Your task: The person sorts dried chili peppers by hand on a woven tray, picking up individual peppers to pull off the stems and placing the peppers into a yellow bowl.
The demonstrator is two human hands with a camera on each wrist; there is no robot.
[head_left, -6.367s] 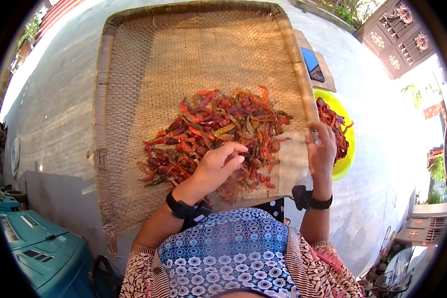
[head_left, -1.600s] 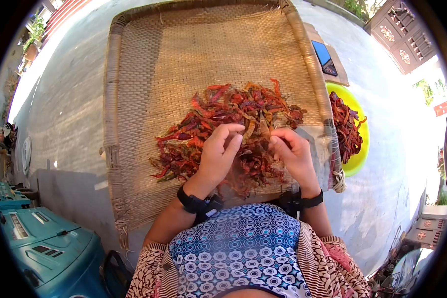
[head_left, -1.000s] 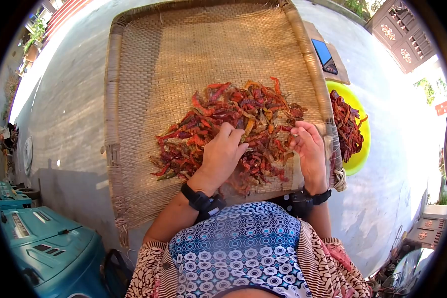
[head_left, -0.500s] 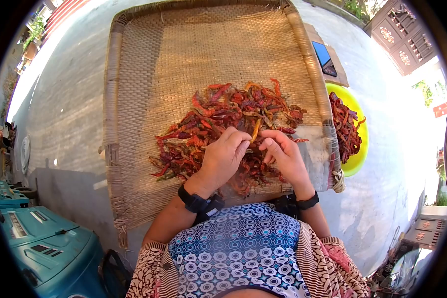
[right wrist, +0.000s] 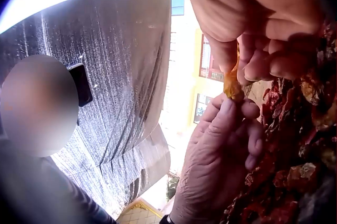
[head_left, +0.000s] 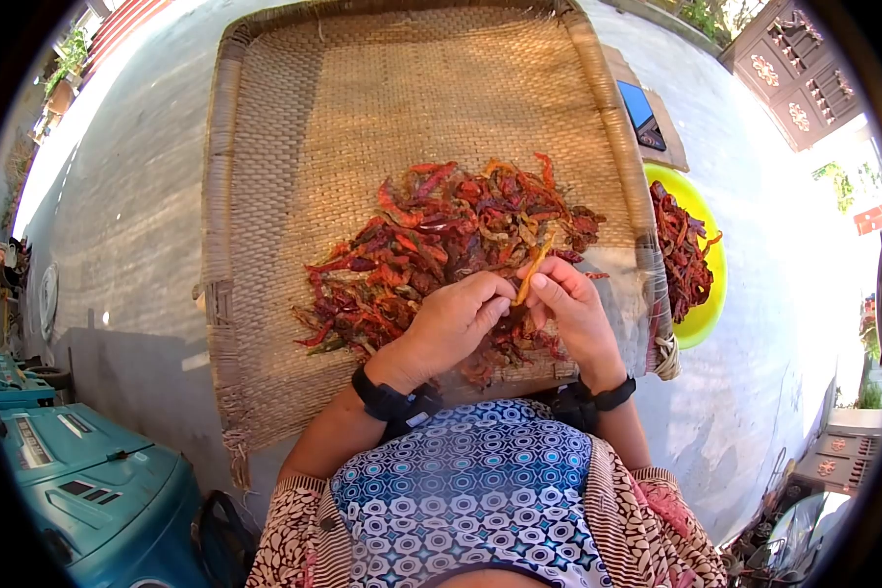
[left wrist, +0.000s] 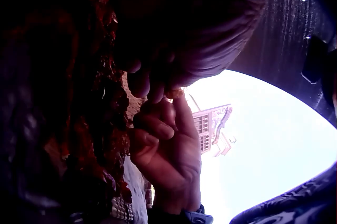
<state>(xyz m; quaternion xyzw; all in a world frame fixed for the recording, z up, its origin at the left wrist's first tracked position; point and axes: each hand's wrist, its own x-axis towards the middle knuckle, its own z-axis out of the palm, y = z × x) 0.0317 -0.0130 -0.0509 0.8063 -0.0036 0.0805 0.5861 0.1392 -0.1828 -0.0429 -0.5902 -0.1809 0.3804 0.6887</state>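
Note:
A yellow-orange dried chili (head_left: 531, 272) stands tilted between both hands over the heap of red and brown chilies (head_left: 392, 260). My left hand (head_left: 451, 323) pinches its lower end, and my right hand (head_left: 580, 318) grips it from the right. In the right wrist view the chili (right wrist: 232, 84) is held between the fingertips of the left hand (right wrist: 213, 153) below and the right hand (right wrist: 253, 11) above. The left wrist view is dark; the right hand (left wrist: 168, 161) meets the left hand (left wrist: 210, 40) at a small piece.
The heap lies on a woven tray (head_left: 412, 88) with raised rims. Beyond its right rim stands a yellow-green bowl (head_left: 710, 284) with dark red chilies; a phone (head_left: 641, 113) lies on cardboard (head_left: 671, 142) behind it. Teal machine (head_left: 98, 490) at lower left.
The right hand has come back from the tray's right side to the left hand. The yellow chili, earlier at the left fingertips, has shifted slightly right and is now held by both hands.

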